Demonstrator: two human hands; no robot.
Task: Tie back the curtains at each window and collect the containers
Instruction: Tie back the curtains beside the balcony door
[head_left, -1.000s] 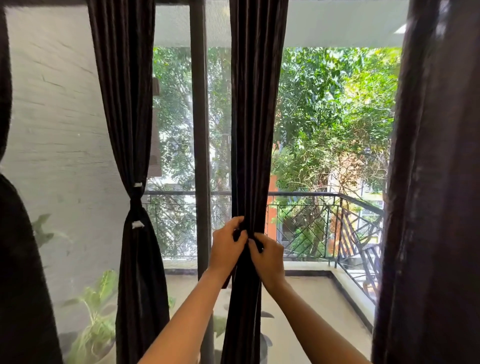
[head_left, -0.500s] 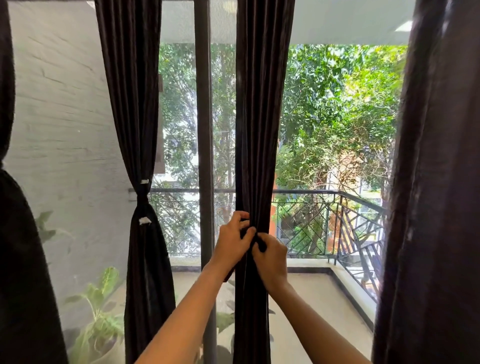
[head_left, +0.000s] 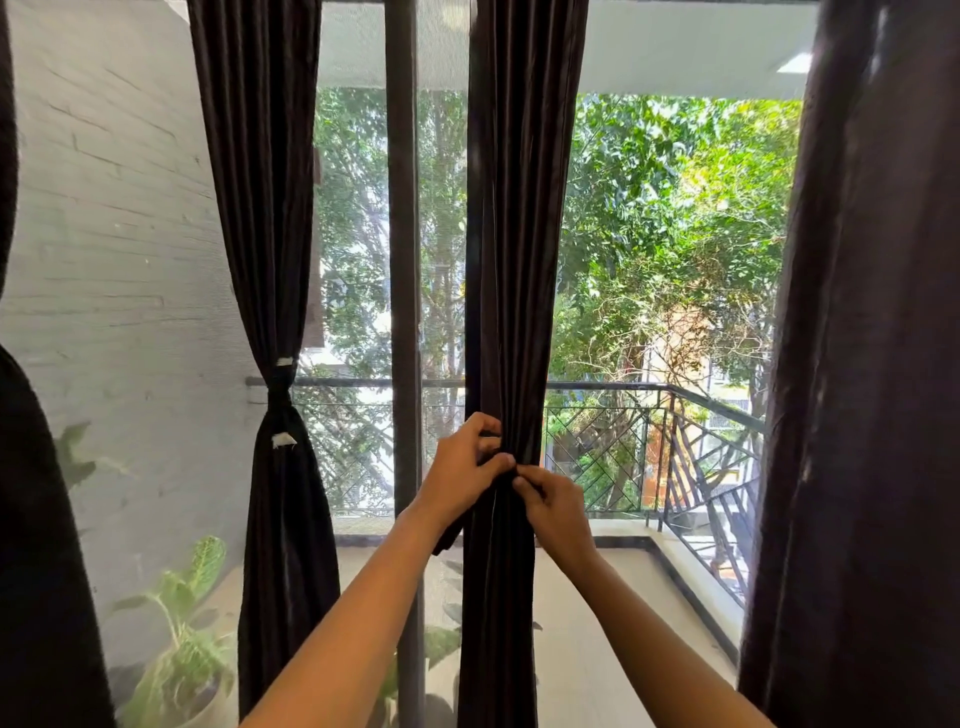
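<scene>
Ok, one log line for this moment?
step: tying middle curtain | left hand: grips it | right hand: grips it | left curtain: tied

both bare arms stretched forward, left coming in from 7 o'clock, right from 5. left hand sits at 10 o'clock of the right hand, fingertips almost meeting, both with fingers curled, pinching the curtain.
</scene>
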